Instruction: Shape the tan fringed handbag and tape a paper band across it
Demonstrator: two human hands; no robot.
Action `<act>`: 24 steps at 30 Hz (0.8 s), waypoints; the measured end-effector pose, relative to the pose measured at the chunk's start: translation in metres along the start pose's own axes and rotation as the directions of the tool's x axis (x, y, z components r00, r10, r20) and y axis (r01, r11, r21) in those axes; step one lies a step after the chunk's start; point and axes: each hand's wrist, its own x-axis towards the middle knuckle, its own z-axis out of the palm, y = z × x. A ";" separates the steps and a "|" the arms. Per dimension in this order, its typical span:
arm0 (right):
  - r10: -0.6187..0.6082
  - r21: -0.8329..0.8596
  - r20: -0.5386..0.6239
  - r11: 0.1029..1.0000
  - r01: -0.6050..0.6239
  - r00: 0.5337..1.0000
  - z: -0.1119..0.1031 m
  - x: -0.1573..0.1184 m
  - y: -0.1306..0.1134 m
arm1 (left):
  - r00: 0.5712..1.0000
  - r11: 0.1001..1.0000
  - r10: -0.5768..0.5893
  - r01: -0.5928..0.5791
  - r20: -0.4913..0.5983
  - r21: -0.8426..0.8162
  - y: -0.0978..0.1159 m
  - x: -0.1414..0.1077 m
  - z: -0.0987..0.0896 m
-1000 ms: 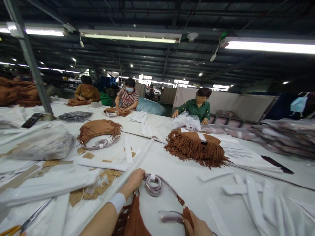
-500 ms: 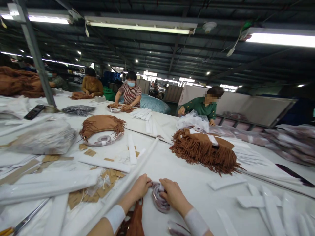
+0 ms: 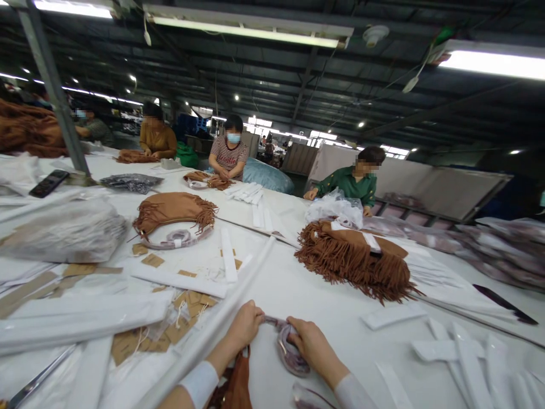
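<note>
Close in front of me is a coiled bag strap (image 3: 293, 358) in clear wrapping, standing out against the white table. My right hand (image 3: 314, 343) is closed around the upper right of the coil, fingers curled over its edge. A short length of the strap runs left from the coil to my left hand (image 3: 246, 322), which pinches its end between thumb and fingers. Below my left hand lies part of a brown bag (image 3: 239, 379), mostly cut off by the frame's bottom edge and my forearm.
A fringed brown bag (image 3: 176, 211) with a wrapped strap lies ahead left. Stacked fringed bags (image 3: 353, 258) stand to the right. White strips (image 3: 394, 315), brown tags (image 3: 193, 304) and scissors (image 3: 40, 378) are scattered around. Co-workers sit across the table, one in a striped shirt (image 3: 230, 156).
My right hand and the coil have shifted right, widening the gap to my left hand, with more strap showing between. The co-worker in stripes has brought both hands closer together.
</note>
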 end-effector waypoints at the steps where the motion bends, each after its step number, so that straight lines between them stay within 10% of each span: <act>1: 0.007 -0.002 -0.007 1.000 -0.007 1.000 0.001 0.000 0.002 | 1.000 1.000 0.000 0.000 0.000 -0.002 0.001 0.000 0.000; 16: 0.008 0.076 -0.106 0.997 0.000 0.994 0.001 0.012 0.014 | 1.000 0.998 -0.021 0.020 0.019 0.062 -0.006 0.003 0.004; 20: 0.110 0.157 -0.260 0.985 -0.070 0.959 -0.022 -0.044 0.005 | 1.000 0.995 -0.028 0.027 0.004 0.093 -0.003 0.000 0.004; 24: 0.369 0.517 -0.213 0.828 -0.216 0.905 -0.022 -0.167 -0.020 | 1.000 0.993 -0.020 0.018 0.019 0.114 -0.002 -0.003 0.002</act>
